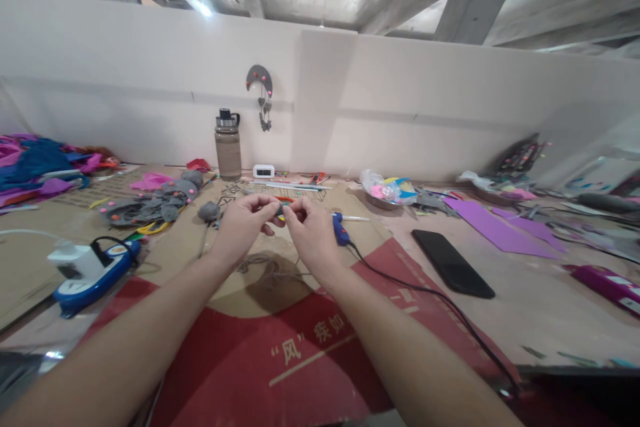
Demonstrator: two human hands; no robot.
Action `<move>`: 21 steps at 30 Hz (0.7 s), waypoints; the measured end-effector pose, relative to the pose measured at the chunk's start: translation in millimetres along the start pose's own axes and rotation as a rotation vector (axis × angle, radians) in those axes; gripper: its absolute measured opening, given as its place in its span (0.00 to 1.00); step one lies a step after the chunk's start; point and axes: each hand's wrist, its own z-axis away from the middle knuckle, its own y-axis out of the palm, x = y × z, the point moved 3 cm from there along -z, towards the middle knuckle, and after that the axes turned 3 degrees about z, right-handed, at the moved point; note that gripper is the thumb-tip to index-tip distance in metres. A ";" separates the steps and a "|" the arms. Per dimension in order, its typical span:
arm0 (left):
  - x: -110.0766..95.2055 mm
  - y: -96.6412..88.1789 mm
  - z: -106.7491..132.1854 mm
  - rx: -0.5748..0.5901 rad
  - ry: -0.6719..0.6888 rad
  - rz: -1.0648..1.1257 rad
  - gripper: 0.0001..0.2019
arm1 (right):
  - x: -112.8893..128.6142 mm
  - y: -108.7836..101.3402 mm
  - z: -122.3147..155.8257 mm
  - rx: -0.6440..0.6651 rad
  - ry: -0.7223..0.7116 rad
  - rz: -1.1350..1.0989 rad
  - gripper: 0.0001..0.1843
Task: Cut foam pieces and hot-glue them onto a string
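My left hand [245, 223] and my right hand [313, 233] meet over the middle of the cardboard, thumbs and forefingers pinched together. Between the fingertips is something small and dark, too covered to name. Loose grey yarn [270, 270] lies in loops below the hands. A small grey yarn ball [209, 211] rests left of my left hand. Just right of my right hand is a blue glue gun [341, 230], its black cord running toward the front right edge. The red and brown cardboard [240, 360] with printed characters is under both forearms.
A power strip [97, 280] with a white plug and grey felt pieces [150, 203] lie left. At the back stand a water bottle [228, 147] and small clock [263, 171]. A bowl [385, 200], black phone [453, 263] and purple sheets [500, 227] are right. A felt moon [260, 73] hangs behind.
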 end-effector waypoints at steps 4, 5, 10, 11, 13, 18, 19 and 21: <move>2.0 0.1 -0.9 0.001 -0.012 0.046 0.10 | 0.4 -0.6 0.4 -0.006 0.001 -0.010 0.11; 2.8 0.1 -1.2 0.002 -0.021 0.061 0.10 | 0.3 -0.7 0.6 -0.009 0.009 -0.013 0.11; 4.7 -0.2 -2.8 0.027 -0.070 0.129 0.09 | -3.0 -0.8 0.6 -0.040 0.065 -0.101 0.10; 4.3 -0.4 -2.9 0.033 -0.076 0.141 0.08 | -3.7 -0.8 0.2 -0.042 0.062 -0.134 0.12; 3.6 -0.7 -2.8 0.042 -0.089 0.155 0.08 | -4.7 -0.6 -0.7 -0.026 0.045 -0.188 0.17; 5.1 -0.3 -1.7 0.068 -0.134 0.161 0.10 | -7.2 0.3 -0.9 0.027 0.038 -0.184 0.11; 5.8 -0.3 -1.5 0.067 -0.135 0.163 0.10 | -7.7 0.6 -0.5 0.020 0.035 -0.179 0.11; 7.0 -0.6 -1.4 0.060 -0.129 0.166 0.11 | -8.3 1.5 0.6 0.007 0.016 -0.176 0.11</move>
